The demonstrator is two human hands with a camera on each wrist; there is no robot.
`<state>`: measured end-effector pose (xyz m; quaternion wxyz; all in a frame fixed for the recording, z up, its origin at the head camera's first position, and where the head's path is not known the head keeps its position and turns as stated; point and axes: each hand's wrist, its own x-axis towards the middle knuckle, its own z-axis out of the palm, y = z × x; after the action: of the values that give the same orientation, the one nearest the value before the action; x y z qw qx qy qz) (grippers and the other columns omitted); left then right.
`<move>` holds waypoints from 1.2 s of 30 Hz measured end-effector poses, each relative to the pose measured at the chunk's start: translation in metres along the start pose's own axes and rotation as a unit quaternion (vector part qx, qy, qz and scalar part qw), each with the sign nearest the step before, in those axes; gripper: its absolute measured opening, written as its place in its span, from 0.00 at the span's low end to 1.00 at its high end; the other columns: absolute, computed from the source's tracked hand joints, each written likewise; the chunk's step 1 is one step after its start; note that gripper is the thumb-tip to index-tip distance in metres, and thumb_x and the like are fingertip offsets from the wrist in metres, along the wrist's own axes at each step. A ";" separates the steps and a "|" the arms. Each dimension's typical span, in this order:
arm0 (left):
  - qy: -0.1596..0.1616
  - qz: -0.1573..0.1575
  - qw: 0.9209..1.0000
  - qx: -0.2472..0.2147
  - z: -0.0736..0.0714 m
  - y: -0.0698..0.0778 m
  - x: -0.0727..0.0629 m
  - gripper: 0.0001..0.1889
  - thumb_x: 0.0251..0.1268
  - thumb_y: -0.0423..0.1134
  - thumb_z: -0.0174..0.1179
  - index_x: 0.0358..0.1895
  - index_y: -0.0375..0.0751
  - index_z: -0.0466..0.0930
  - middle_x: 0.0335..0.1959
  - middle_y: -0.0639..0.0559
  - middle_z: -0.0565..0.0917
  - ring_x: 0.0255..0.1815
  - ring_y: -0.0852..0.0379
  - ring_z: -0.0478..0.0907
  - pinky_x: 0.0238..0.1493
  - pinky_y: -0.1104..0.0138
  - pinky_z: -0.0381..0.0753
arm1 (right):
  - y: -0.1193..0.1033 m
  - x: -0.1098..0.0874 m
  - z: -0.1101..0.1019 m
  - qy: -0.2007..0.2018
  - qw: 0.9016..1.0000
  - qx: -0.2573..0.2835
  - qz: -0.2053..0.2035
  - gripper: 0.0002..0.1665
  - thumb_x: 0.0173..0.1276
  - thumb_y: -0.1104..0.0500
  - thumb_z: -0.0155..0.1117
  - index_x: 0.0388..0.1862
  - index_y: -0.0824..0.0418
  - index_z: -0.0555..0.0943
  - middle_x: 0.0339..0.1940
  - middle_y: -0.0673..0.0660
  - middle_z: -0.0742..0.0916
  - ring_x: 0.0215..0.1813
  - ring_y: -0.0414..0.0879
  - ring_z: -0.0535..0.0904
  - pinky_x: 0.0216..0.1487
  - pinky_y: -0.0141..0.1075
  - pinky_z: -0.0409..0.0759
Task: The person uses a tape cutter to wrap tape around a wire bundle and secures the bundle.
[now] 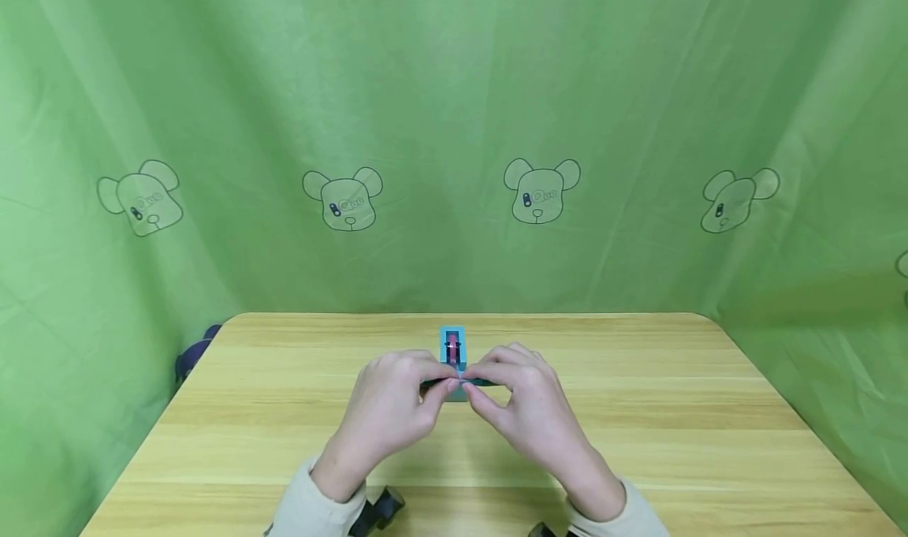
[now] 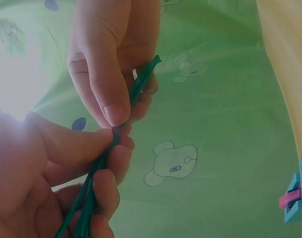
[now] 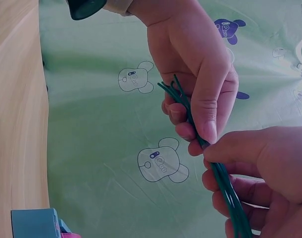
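Observation:
In the head view my left hand and right hand meet at fingertip level above the table. Between them runs a thin bundle of dark green strands, which look like cords or plastic-coated wires. Each hand pinches it with thumb and fingers, the two thumb tips almost together at its middle. A small pale purplish band shows on the bundle between the thumbs, mostly hidden by fingertips. Loose strand ends stick out past the fingers. Just beyond the hands stands a light blue tape dispenser with a pink roll.
The wooden table has rounded far corners. A green curtain with printed bear heads hangs around its back and sides. Dark wrist straps show below the sleeves. Something purple lies beyond the left table edge.

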<state>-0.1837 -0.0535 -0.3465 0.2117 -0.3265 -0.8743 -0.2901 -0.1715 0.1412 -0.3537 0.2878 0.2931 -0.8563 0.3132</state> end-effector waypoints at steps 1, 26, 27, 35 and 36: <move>0.002 0.003 1.000 0.002 0.000 0.000 0.000 0.03 0.63 0.41 0.68 0.36 0.50 0.91 0.28 0.63 0.84 0.19 0.70 0.68 0.19 0.74 0.68 | 0.000 0.000 0.000 -0.001 1.000 0.001 0.000 0.07 0.56 0.62 0.77 0.34 0.54 0.89 0.32 0.40 0.85 0.37 0.36 0.76 0.38 0.35 0.76; 0.021 0.031 0.999 0.023 0.003 -0.002 0.000 0.02 0.58 0.38 0.72 0.34 0.50 0.91 0.29 0.64 0.85 0.21 0.71 0.72 0.23 0.74 0.70 | -0.002 -0.002 -0.003 -0.086 0.994 -0.004 0.067 0.07 0.71 0.55 0.65 0.42 0.51 0.89 0.36 0.39 0.86 0.37 0.30 0.78 0.46 0.44 0.75; 0.021 0.031 0.999 0.023 0.003 -0.002 0.000 0.02 0.58 0.39 0.72 0.34 0.50 0.91 0.29 0.64 0.85 0.21 0.71 0.72 0.23 0.74 0.70 | -0.002 -0.002 -0.003 -0.085 0.994 -0.005 0.068 0.06 0.71 0.55 0.65 0.41 0.51 0.88 0.35 0.40 0.87 0.37 0.30 0.79 0.46 0.44 0.75; 0.018 0.024 0.999 0.017 0.003 -0.001 0.001 0.02 0.60 0.41 0.71 0.35 0.52 0.91 0.29 0.64 0.85 0.23 0.70 0.75 0.25 0.72 0.71 | -0.003 -0.001 0.000 -0.047 0.997 -0.012 0.068 0.04 0.62 0.60 0.73 0.34 0.51 0.88 0.33 0.39 0.86 0.36 0.30 0.79 0.44 0.41 0.76; 0.018 0.022 0.999 0.017 0.003 -0.001 0.001 0.02 0.60 0.42 0.70 0.35 0.53 0.91 0.30 0.65 0.85 0.23 0.70 0.75 0.26 0.72 0.71 | -0.003 -0.001 0.000 -0.040 0.997 -0.013 0.064 0.04 0.61 0.61 0.74 0.34 0.51 0.88 0.32 0.39 0.86 0.36 0.30 0.79 0.44 0.42 0.76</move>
<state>-0.1851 -0.0515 -0.3488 0.2392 -0.3368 -0.8677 -0.2764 -0.1687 0.1401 -0.3537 0.2361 0.2462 -0.8882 0.3077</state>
